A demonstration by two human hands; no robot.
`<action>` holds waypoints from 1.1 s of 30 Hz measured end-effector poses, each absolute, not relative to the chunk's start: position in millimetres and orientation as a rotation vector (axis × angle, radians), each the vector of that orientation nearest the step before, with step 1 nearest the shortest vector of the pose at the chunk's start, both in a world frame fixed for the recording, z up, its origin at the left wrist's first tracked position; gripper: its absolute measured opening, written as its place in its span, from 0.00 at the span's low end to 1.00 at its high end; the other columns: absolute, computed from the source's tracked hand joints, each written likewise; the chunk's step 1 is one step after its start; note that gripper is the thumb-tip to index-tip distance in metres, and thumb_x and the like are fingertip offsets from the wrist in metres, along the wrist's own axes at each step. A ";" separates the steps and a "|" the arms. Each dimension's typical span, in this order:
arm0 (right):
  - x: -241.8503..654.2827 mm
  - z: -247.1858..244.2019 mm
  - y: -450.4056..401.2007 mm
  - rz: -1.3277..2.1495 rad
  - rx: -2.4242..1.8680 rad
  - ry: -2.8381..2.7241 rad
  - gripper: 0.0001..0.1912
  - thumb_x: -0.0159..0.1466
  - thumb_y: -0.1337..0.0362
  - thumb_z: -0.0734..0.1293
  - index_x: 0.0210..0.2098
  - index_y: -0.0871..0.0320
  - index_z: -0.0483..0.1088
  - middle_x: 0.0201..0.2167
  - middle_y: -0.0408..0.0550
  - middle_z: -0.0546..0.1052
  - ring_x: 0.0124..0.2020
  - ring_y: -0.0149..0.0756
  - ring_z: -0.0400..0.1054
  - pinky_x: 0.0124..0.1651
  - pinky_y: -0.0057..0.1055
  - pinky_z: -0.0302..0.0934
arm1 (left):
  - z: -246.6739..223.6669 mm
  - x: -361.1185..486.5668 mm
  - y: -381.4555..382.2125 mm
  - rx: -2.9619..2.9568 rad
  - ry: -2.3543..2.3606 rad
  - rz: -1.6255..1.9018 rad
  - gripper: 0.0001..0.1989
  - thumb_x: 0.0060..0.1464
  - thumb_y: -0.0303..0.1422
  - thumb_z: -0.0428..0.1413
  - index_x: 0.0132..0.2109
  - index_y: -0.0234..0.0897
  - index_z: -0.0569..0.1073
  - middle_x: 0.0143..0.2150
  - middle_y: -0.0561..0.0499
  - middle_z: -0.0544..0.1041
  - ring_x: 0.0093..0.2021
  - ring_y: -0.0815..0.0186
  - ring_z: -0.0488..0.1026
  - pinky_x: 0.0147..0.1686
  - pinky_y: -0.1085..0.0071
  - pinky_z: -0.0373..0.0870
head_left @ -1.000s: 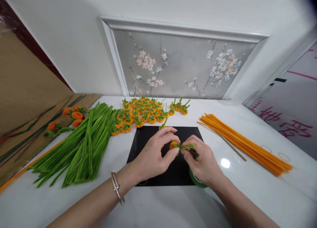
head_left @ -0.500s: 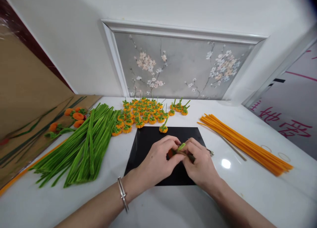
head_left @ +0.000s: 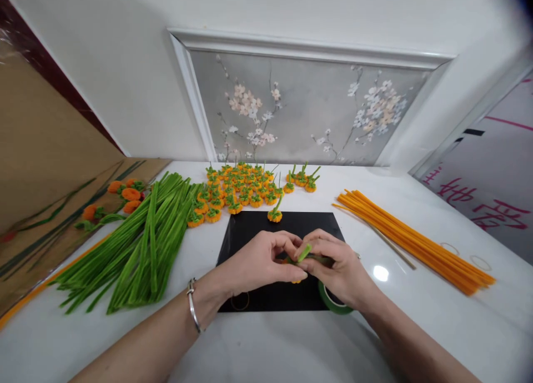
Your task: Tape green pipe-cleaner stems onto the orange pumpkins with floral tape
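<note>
Over the black mat (head_left: 250, 244), my left hand (head_left: 266, 263) has its fingers closed on a small orange flower (head_left: 296, 281), mostly hidden behind the fingers. My right hand (head_left: 331, 263) pinches at the green stem (head_left: 305, 252) sticking up from it; the fingertips of both hands meet there. Below my right hand lies a green tape roll (head_left: 333, 302), partly covered by it. One finished-looking orange and green flower (head_left: 275, 216) stands on the mat's back edge. Several similar flowers (head_left: 245, 186) are grouped behind the mat.
Green fuzzy stems (head_left: 141, 250) lie in a pile at left, beside orange flowers (head_left: 131, 194) on brown paper. Orange fuzzy stems (head_left: 412, 241) and a thin stick (head_left: 393, 248) lie at right on the white table (head_left: 416, 316). A thin ring (head_left: 240, 308) rests at the mat's front.
My left wrist has shifted left and both hands have changed their hold around the flower. The green tape roll and a thin ring on the mat now show.
</note>
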State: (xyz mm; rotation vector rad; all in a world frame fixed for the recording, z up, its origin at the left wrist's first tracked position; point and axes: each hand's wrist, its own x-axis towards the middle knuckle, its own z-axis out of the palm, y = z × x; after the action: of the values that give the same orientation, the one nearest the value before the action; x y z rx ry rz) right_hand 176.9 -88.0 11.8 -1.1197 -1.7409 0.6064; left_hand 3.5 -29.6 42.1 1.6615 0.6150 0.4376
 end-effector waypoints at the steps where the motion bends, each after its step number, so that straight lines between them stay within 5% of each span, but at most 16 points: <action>1: 178.1 12.6 -87.7 0.611 -1.076 -1.767 0.06 0.59 0.72 0.66 0.31 0.55 0.74 0.32 0.45 0.71 0.31 0.31 0.67 0.32 0.27 0.62 | 43.3 3.1 -29.3 1.644 0.617 0.418 0.06 0.43 0.27 0.62 0.29 0.33 0.72 0.47 0.47 0.71 0.42 0.65 0.71 0.40 0.69 0.66; 8: 177.4 15.6 -88.6 0.533 -1.029 -1.849 0.09 0.59 0.75 0.64 0.29 0.56 0.74 0.31 0.45 0.71 0.29 0.29 0.67 0.30 0.26 0.61 | 49.1 0.4 -28.1 1.653 0.620 0.344 0.07 0.43 0.27 0.62 0.32 0.33 0.73 0.47 0.47 0.71 0.43 0.65 0.70 0.42 0.68 0.66; 14: 174.4 8.8 -88.9 0.543 -1.215 -1.584 0.06 0.60 0.69 0.65 0.26 0.57 0.67 0.28 0.43 0.69 0.27 0.29 0.63 0.28 0.26 0.59 | 49.8 2.0 -34.9 1.570 0.638 0.471 0.35 0.37 0.27 0.66 0.53 0.43 0.62 0.53 0.46 0.66 0.46 0.64 0.69 0.39 0.68 0.70; 22: 172.3 9.4 -91.4 0.610 -1.247 -1.456 0.07 0.61 0.64 0.65 0.27 0.58 0.68 0.27 0.44 0.68 0.26 0.30 0.62 0.25 0.26 0.56 | 39.1 10.0 -38.2 1.622 0.671 0.673 0.07 0.53 0.29 0.56 0.40 0.36 0.69 0.34 0.53 0.71 0.34 0.71 0.71 0.37 0.72 0.70; 28: 176.9 12.2 -92.3 0.570 -1.151 -1.535 0.03 0.61 0.68 0.65 0.31 0.57 0.71 0.32 0.45 0.70 0.30 0.31 0.67 0.30 0.28 0.62 | 43.3 7.6 -35.4 1.359 0.623 0.490 0.11 0.58 0.36 0.53 0.45 0.35 0.69 0.38 0.48 0.76 0.41 0.65 0.76 0.40 0.73 0.72; 33: 178.9 12.6 -92.5 0.435 -1.114 -1.666 0.06 0.62 0.72 0.63 0.32 0.57 0.70 0.32 0.46 0.70 0.33 0.32 0.68 0.34 0.29 0.63 | 38.4 8.2 -35.8 1.206 0.605 0.436 0.12 0.60 0.41 0.49 0.46 0.39 0.61 0.33 0.51 0.77 0.33 0.66 0.79 0.31 0.77 0.73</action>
State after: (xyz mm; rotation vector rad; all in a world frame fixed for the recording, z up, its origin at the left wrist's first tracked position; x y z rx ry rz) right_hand 178.9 -92.5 12.6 -1.1142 -1.6660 0.4345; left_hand 8.2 -35.8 38.4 1.2064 0.6051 0.4363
